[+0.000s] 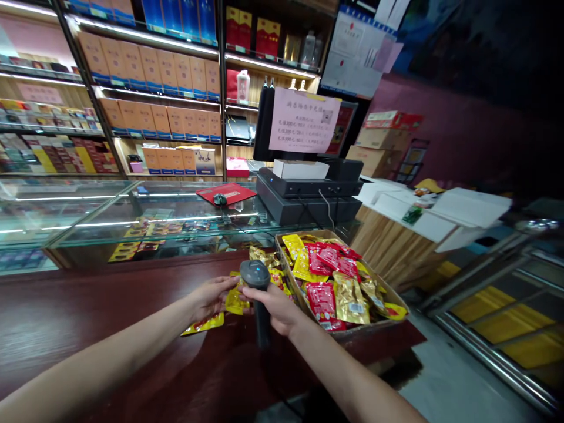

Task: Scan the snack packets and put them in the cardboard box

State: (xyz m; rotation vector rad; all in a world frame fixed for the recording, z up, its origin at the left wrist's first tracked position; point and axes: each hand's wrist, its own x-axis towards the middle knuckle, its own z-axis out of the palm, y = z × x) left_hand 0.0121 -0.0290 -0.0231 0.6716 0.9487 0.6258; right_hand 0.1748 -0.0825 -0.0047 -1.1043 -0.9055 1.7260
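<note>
My right hand [279, 308] is wrapped round the grip of a dark grey barcode scanner [255, 275], which shows a small blue light on top. Just left of it, my left hand [214, 296] pinches a yellow snack packet [237, 302] in front of the scanner's head. Another yellow packet [205, 324] lies on the dark red counter [110, 317] beneath my left hand. Beyond the scanner, gold packets [263, 256] lie beside an open cardboard box [348, 333] filled with red, yellow and gold packets. The scanner's front side is hidden from me.
A glass display case [163, 235] stands behind the counter, with a red mat [225, 194] and a mouse [220, 200] on it. A monitor bearing a pink paper sign [306, 120] stands above a black cash drawer [308, 202]. Metal railing [497, 341] runs along the right.
</note>
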